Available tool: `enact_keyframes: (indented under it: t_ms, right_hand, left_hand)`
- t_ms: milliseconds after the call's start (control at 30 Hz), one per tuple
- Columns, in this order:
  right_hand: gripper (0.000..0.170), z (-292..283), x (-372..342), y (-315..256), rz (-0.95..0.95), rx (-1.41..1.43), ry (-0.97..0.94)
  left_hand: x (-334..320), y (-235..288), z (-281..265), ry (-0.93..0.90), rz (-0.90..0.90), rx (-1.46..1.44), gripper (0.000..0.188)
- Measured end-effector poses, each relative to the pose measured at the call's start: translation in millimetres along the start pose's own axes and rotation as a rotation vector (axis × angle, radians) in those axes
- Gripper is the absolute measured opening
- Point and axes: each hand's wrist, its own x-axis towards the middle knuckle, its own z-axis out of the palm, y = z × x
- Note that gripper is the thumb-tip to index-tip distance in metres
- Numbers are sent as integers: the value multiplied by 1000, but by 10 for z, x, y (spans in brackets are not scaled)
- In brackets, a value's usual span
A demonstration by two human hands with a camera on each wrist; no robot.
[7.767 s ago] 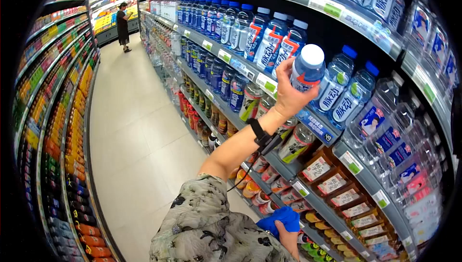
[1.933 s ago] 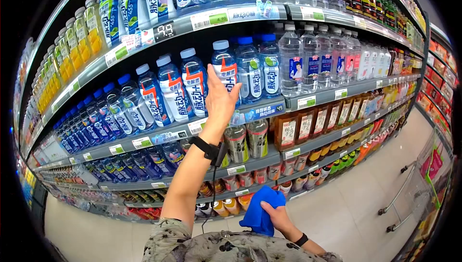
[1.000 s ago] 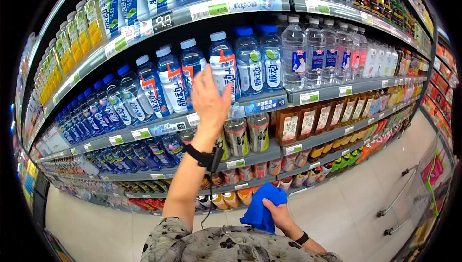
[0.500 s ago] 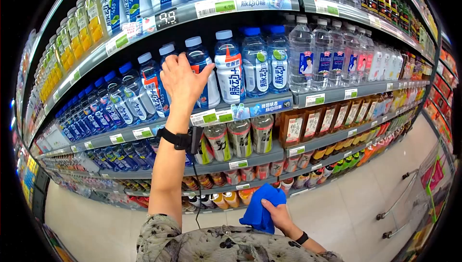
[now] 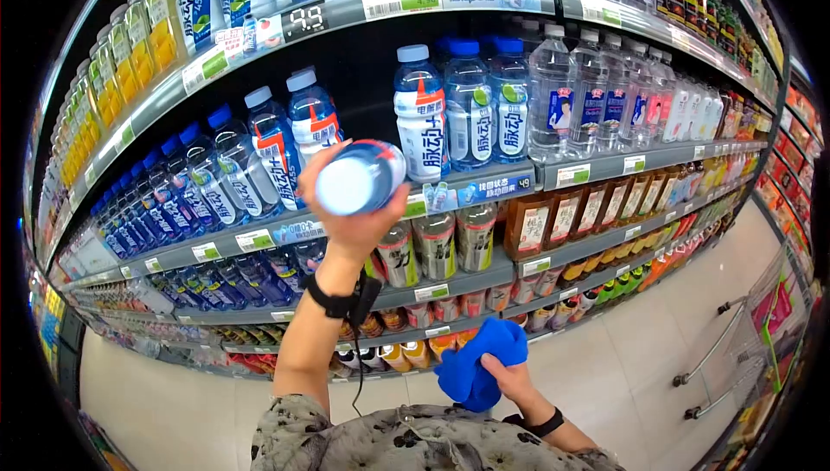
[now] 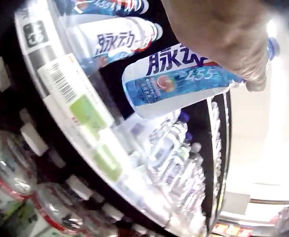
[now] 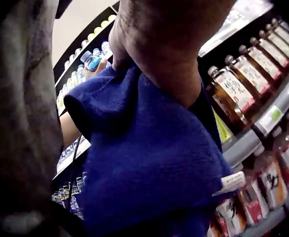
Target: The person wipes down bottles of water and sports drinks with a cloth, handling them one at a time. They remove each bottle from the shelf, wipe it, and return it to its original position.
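My left hand (image 5: 350, 229) grips a drink bottle (image 5: 367, 177) in front of the shelf, its pale cap tilted toward the head camera. In the left wrist view the bottle's (image 6: 176, 81) white and blue label shows beneath my fingers, clear of the shelf edge. Behind it, a dark gap lies between an upright bottle (image 5: 314, 117) on the left and another bottle (image 5: 420, 121) with an orange and white label on the right. Low in front of my body, my right hand (image 5: 512, 376) holds a bunched blue cloth (image 5: 480, 363), which hangs down in the right wrist view.
Price tags line the shelf edge (image 5: 484, 193). Clear water bottles (image 5: 553, 108) stand to the right, and brown drink bottles (image 5: 558, 220) on the shelf below. A shelf lip (image 5: 415, 0) juts out overhead. On the right floor stands a shopping cart (image 5: 752, 341).
Half a second ago my left hand was reaching among the shelved bottles. It has since pulled one out, leaving a gap, and tipped it toward me. The blue cloth has risen slightly.
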Motion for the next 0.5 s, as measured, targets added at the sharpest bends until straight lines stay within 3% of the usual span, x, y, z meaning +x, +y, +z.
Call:
enact_keyframes:
  t_ms: [33, 67, 100, 133, 167, 233, 267, 333, 367, 400, 467, 500]
  right_hand:
    - [31, 32, 41, -45, -2, 0, 0]
    - [33, 79, 114, -125, -131, -45, -89]
    - [34, 138, 195, -231, -256, -90, -176]
    - [34, 213, 399, -454, -511, -303, -326]
    - [34, 298, 582, -721, -765, -519, -474]
    - [41, 787, 513, -1169, -231, -499, -261]
    - [41, 883, 526, -1105, -227, -496, -252]
    - [46, 1139, 591, -1113, -576, -871, -201]
    - [21, 1265, 568, -1365, -701, -832, -158]
    - [21, 1368, 572, -1323, -700, -832, -139]
    - [21, 1514, 570, -1192, -761, -825, -275]
    - [22, 1552, 574, -1118, -791, -835, -328]
  left_hand:
    - [-2, 97, -78, 22, -182, -170, 76]
    - [-16, 248, -198, 23, -273, -324, 78]
    - [-28, 365, -308, 46, -212, -337, 79]
    - [-62, 460, -417, 70, -152, -351, 80]
    - [-142, 549, -559, -63, -193, -326, 81]
    - [-454, 663, -808, -245, -366, -421, 84]
    - [-530, 729, -883, -304, -264, -306, 84]
    - [-756, 824, -1051, -474, -332, -246, 82]
    - [-846, 845, -1074, -530, -291, -177, 78]
    - [-974, 843, -1120, -549, -295, -177, 74]
    - [-1284, 704, -1287, -711, -421, -103, 71]
    - [-1348, 691, -1365, -728, -395, -143, 71]
